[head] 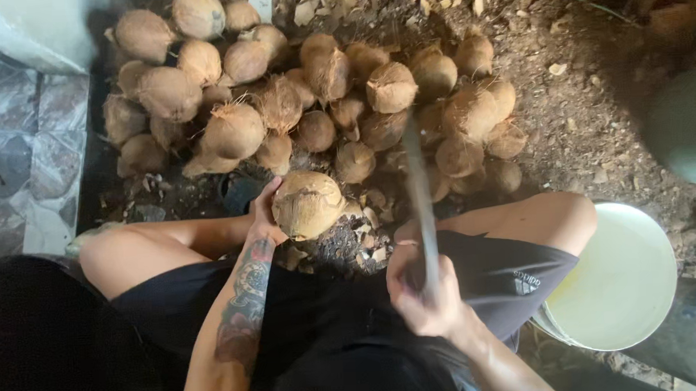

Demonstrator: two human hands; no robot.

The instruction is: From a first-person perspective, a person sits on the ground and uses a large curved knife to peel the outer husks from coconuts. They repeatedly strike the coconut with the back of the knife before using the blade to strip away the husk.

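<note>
Brown husked coconut (308, 204) is sitting between the knees, the left hand (264, 219) gripping its side, fingers mostly hidden behind it. Right hand (422, 288) is clenching a blurred long blade (419, 191). White bucket (619, 279) is lying partly hidden behind the thigh.

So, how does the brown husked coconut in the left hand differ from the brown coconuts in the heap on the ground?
The brown husked coconut in the left hand is gripped by the left hand and held above the chips; the brown coconuts in the heap lie untouched on the soil. The held one is alone; the heap ones are stacked against each other. The held one looks larger, being nearer the camera. Both are fibrous and round.
</note>
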